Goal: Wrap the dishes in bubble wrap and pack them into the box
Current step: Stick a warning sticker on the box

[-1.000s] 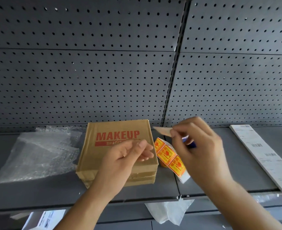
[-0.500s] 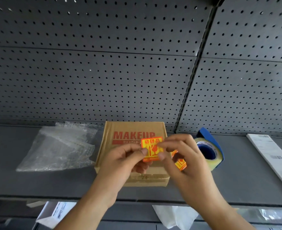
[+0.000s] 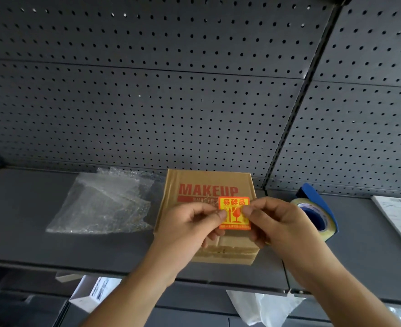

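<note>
**Q:** What do my hands carry in this view?

**A:** An orange-and-yellow fragile sticker (image 3: 234, 213), upright and facing me. My left hand (image 3: 185, 232) pinches its left edge between thumb and forefinger. My right hand (image 3: 282, 230) pinches its right edge the same way.

**Q:** Where is the box?

**A:** The closed cardboard box (image 3: 194, 180), lettered MAKEUP, lies on the grey shelf (image 3: 18, 220) just behind the sticker. I cannot tell whether the sticker touches the cardboard.

**Q:** What has changed?

**A:** A second ago my right hand was raised with a pale strip while my left hovered over the box. Half a second ago both hands pinched the sticker much as now.

**Q:** What surrounds the box?

**A:** Bubble wrap (image 3: 105, 204) lies to the left of the box. A tape dispenser (image 3: 317, 213) stands to its right, and a printed sheet (image 3: 399, 218) lies at the right edge.
</note>
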`<action>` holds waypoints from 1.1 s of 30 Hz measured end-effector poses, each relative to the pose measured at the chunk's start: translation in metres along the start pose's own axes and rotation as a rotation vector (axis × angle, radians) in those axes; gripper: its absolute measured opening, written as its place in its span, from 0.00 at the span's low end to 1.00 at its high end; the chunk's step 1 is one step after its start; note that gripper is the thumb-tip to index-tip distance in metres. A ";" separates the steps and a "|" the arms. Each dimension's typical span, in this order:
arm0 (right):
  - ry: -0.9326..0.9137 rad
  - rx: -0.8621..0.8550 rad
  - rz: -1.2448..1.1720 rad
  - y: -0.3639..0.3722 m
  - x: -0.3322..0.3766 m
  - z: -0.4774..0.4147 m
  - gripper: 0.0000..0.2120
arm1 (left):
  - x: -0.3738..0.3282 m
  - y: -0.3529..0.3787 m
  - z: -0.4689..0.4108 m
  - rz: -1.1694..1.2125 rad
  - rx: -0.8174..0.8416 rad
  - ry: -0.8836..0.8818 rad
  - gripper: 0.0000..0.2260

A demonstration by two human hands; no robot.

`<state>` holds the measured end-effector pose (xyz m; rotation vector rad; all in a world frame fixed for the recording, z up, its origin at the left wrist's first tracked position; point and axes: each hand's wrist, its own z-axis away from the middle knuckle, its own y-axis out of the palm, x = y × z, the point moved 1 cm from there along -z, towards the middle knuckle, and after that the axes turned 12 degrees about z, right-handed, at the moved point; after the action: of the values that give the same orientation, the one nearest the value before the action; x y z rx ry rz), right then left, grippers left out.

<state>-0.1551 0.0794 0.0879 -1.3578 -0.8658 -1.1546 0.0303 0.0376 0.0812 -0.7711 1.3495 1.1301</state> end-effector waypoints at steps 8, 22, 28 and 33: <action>0.029 -0.035 0.283 -0.017 -0.008 -0.008 0.09 | 0.000 0.013 -0.015 -0.571 0.001 0.162 0.09; -0.010 -0.047 0.753 -0.029 -0.037 -0.026 0.09 | 0.006 0.035 -0.037 -1.093 0.110 0.176 0.12; -0.016 -0.042 0.767 -0.029 -0.039 -0.029 0.09 | 0.007 0.037 -0.040 -1.130 0.111 0.173 0.12; -0.015 -0.060 0.785 -0.030 -0.041 -0.030 0.09 | 0.006 0.040 -0.040 -1.152 0.135 0.182 0.09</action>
<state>-0.1989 0.0590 0.0549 -1.5497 -0.2431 -0.5558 -0.0215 0.0140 0.0775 -1.3125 0.8435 0.0554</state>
